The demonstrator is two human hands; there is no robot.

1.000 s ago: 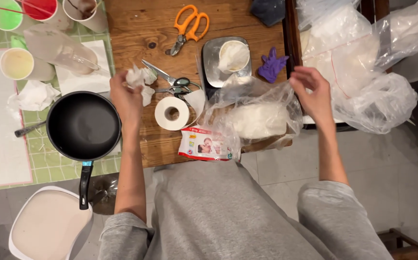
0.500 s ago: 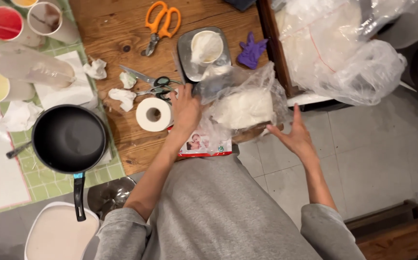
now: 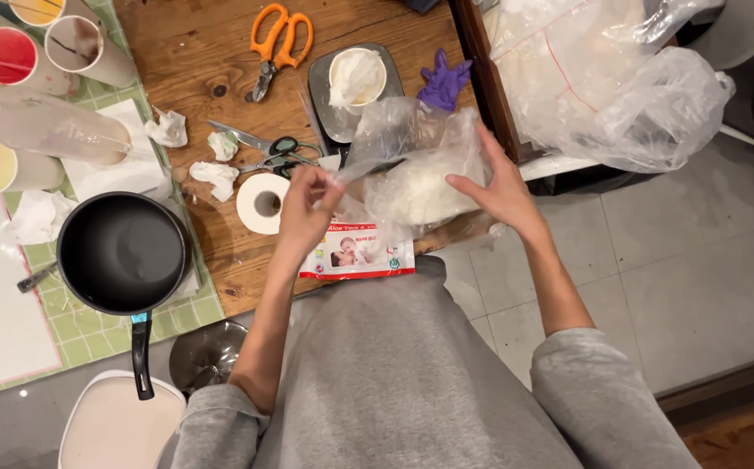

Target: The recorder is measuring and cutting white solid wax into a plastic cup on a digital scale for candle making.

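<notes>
A clear plastic bag (image 3: 411,165) holding a white lump lies at the near edge of the wooden table (image 3: 186,69). My left hand (image 3: 307,208) pinches the bag's left edge. My right hand (image 3: 498,187) presses against the bag's right side with its fingers spread. A red and white wipes packet (image 3: 355,254) lies just below the bag, by my lap. A roll of white tape (image 3: 262,202) sits left of my left hand.
A black pan (image 3: 121,252) stands on a green tiled mat. Cups of coloured liquid (image 3: 8,56) are at the far left. Orange scissors (image 3: 277,43), a small scale with a white cup (image 3: 355,78), a purple glove (image 3: 444,80) and crumpled tissues lie on the table. Large plastic bags (image 3: 611,78) sit at right.
My left hand came off the bag's top and now pinches its left edge. My right hand rose from the table's near edge to the bag's right side. The view shifted slightly.
</notes>
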